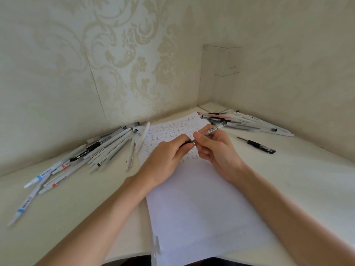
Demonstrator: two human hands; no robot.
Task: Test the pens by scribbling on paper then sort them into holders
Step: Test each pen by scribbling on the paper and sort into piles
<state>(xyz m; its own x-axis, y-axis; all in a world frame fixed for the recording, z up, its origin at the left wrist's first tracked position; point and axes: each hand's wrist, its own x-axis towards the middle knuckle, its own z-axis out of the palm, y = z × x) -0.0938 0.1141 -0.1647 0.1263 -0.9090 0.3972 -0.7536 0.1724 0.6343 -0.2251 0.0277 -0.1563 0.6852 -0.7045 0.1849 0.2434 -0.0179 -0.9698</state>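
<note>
I see 1 pen [213,129] over the 1 paper [201,198]: the left hand [165,160] curls its fingers round the lower end, and the right hand [217,148] pinches the barrel. The left pile [96,150] and right pile [249,121] are too tangled to count; 1 black pen [257,145] lies apart.

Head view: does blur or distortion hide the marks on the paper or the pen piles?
Head view: soft even light, no glare; the table edges bend; the left pen pile smears toward the frame edge; marks on the paper are readable; the held pen is sharp.
</note>
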